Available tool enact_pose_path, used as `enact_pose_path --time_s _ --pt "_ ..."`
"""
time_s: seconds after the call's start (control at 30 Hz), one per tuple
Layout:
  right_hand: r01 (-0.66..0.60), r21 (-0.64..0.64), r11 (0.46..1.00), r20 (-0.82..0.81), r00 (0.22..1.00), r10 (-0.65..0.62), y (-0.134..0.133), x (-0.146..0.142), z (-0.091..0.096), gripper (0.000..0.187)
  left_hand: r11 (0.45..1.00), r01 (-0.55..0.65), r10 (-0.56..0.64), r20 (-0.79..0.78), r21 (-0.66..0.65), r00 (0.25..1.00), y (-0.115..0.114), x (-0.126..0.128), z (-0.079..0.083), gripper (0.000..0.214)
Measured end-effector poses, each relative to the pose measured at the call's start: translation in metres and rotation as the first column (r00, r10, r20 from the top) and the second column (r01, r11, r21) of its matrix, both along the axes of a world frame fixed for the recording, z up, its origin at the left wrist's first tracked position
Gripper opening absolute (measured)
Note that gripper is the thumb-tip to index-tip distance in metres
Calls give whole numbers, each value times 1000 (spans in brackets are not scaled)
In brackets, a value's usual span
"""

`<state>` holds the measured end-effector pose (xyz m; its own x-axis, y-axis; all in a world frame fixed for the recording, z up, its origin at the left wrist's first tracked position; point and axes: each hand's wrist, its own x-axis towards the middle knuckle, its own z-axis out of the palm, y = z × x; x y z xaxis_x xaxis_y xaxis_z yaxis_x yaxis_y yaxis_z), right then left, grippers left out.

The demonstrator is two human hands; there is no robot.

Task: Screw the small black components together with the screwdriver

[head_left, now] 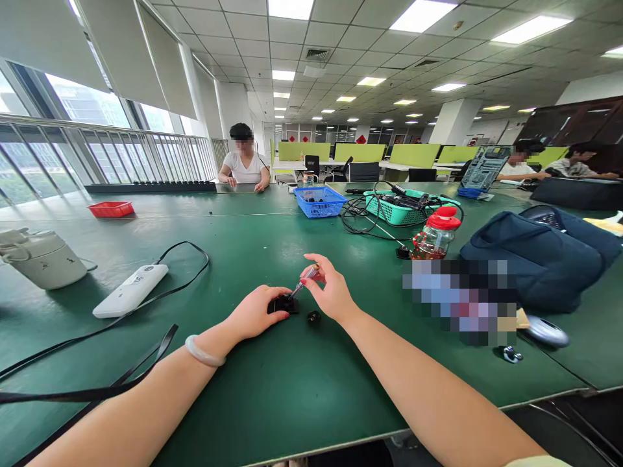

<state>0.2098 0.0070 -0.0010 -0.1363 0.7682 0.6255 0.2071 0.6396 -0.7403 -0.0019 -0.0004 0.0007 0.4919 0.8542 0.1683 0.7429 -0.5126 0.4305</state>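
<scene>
My left hand (pixel 254 313) rests on the green table and pinches a small black part (pixel 290 305) between thumb and fingers. In my right hand (pixel 331 293) is a slim metallic screwdriver (pixel 304 280), slanted down to the left. Its tip meets the black part, though the exact contact point is too small to make out. Just right of that part, close below my right hand, lies another small black round piece (pixel 314 317).
A white power bank (pixel 131 290) with a black cable and a cream mug (pixel 46 258) are at left. Farther back stand a red tray (pixel 111 209), a blue basket (pixel 320 202) and a green basket (pixel 399 211). A red-lidded jar (pixel 435 237) and a navy bag (pixel 525 259) are at right. A person (pixel 244 165) sits opposite.
</scene>
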Motion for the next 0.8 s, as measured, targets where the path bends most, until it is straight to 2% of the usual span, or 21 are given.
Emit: enact_pose_path --time_s 0.17,0.47,0.67,0.8 --pt "-18 -55 998 -30 999 16 2 -1 -2 34 999 35 -35 -14 31 999 0 -1 -1 43" --pt "109 -113 988 -181 975 -128 7 4 -4 39 998 60 -60 -28 4 998 1 -2 -1 44" --pt "193 -62 979 -252 946 -203 4 7 1 34 999 50 -50 -26 16 998 0 -2 -2 45" --pt "270 -52 961 -232 933 -275 3 10 6 34 997 62 -62 -13 45 998 -1 -2 -2 43"
